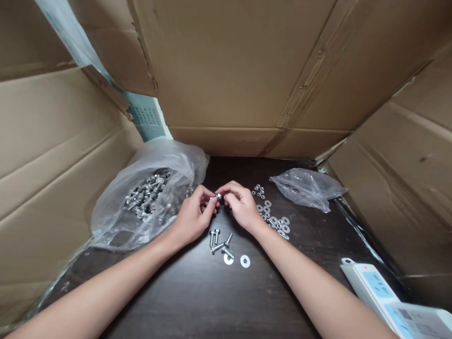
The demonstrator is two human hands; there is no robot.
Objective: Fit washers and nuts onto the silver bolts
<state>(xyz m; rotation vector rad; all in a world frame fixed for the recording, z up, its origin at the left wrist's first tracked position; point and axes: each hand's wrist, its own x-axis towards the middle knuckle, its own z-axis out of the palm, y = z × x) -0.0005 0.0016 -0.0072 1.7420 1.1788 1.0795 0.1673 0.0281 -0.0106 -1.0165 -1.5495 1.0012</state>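
Above the middle of the dark table, my left hand (197,207) pinches a small metal bolt (217,197) between thumb and fingertips. My right hand (240,202) has its fingers closed on the same bolt's near end, where a nut or washer seems to sit; the detail is too small to tell. Just below the hands lies a loose group of bolts (219,245), with a flat washer (245,261) beside them. Right of my right wrist are several washers (284,221) and a cluster of small nuts (260,190); my forearm covers part of that pile.
An open plastic bag (116,207) full of assembled bolts stands at the left. A second clear bag (307,188) lies at the back right. A white power strip (377,282) is at the right front. Cardboard walls (240,70) enclose the dark table (183,296).
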